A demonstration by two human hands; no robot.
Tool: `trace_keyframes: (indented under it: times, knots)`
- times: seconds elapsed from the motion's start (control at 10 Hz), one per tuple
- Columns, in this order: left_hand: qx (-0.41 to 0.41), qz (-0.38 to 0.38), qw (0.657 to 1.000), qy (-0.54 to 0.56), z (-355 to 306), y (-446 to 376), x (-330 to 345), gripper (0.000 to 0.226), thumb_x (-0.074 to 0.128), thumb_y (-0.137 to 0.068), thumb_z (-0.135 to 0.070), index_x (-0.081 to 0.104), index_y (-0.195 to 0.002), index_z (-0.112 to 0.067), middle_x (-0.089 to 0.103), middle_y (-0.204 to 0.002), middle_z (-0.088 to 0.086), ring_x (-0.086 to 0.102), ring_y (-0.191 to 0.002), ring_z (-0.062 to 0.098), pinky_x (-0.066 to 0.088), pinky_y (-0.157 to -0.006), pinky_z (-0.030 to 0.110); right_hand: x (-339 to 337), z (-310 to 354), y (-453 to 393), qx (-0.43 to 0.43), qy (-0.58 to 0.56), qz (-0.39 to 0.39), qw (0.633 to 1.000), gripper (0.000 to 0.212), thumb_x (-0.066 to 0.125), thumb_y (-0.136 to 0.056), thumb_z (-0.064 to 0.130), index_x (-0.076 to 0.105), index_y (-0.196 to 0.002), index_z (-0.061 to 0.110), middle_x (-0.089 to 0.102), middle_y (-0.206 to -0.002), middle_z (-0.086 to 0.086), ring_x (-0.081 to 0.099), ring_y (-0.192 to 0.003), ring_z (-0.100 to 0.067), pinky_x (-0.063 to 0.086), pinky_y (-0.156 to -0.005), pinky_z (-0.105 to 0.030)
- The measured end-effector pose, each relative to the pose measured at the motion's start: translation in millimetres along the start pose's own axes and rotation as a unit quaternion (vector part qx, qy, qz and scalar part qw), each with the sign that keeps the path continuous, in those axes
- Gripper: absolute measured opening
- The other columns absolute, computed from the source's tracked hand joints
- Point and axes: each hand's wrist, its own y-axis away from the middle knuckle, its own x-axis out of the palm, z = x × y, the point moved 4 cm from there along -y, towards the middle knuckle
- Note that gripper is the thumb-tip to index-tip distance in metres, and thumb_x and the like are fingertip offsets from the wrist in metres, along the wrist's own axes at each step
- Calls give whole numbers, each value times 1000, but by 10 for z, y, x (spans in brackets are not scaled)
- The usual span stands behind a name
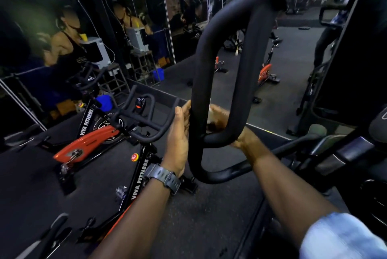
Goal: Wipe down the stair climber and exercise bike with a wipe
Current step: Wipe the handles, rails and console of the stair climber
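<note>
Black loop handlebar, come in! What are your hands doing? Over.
Left hand flat against black padded loop handlebar. Right hand behind its lower bend, pale wipe barely showing. Orange-and-black exercise bike alongside, untouched. Nothing blocking.

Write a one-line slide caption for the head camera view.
Both hands on the stair climber's black looped handlebar: left hand steadies its outer side, right hand presses a wipe inside the loop, orange exercise bike beside.

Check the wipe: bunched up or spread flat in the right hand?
Bunched, as far as shows. Only a pale crumpled patch of wipe is visible, pressed by the right hand inside the black handlebar loop; the rest is hidden.
</note>
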Motion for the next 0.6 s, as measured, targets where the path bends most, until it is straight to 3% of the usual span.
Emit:
trace_keyframes:
  times: [0.1, 0.2, 0.3, 0.4, 0.5, 0.6]
  knots:
    - [-6, -6, 1000, -1, 134, 14, -33, 47, 17, -109, -36, 47, -141, -20, 60, -133, -12, 57, -122, -5, 44, -95, 10, -77, 115, -50, -32, -5, -14, 999, 27, 35, -100, -7, 55, -99, 12, 71, -75, 6, 71, -75, -5, 54, -58, -14]
    - [-17, -4, 1000, 0, 308, 65, -85, 50, 19, -109, -36, 47, -143, -15, 62, -134, -5, 57, -125, 1, 45, -97, 11, 111, -190, 41, -42, -64, 3, 997, 31, 36, -99, -9, 56, -105, 13, 69, -89, 2, 63, -90, -17, 55, -74, -22]
    - [-54, -1, 998, -22, 600, 178, -167, 53, 24, -101, -51, 55, -136, -26, 67, -129, -10, 58, -124, 0, 45, -100, 14, 324, -578, 323, -67, -26, 17, 997, 19, 47, -101, 5, 64, -106, 10, 70, -104, -2, 65, -98, -16, 52, -87, -28]
    - [-96, -26, 995, -24, 867, 293, -263, 49, 26, -97, -53, 58, -128, -31, 67, -126, -14, 59, -120, -4, 45, -97, 11, 380, -931, 505, -90, 18, -32, 995, 22, 50, -102, 21, 69, -90, 20, 72, -91, 10, 65, -91, -4, 49, -83, -22]
    - [-128, -15, 992, -10, 1040, 342, -267, 45, 19, -106, -42, 59, -121, -27, 73, -104, -23, 64, -104, -11, 47, -83, 6, 411, -982, 604, -122, 91, -44, 987, 28, 49, -102, 14, 65, -81, 24, 69, -76, 20, 60, -75, 10, 45, -72, -14]
    - [-148, -12, 989, -21, 1085, 369, -255, 44, 20, -103, -47, 61, -108, -34, 72, -96, -30, 64, -97, -15, 46, -77, 4, 420, -836, 573, -186, 84, -89, 975, 22, 51, -102, 21, 70, -95, 13, 72, -95, 0, 66, -91, -8, 48, -77, -22]
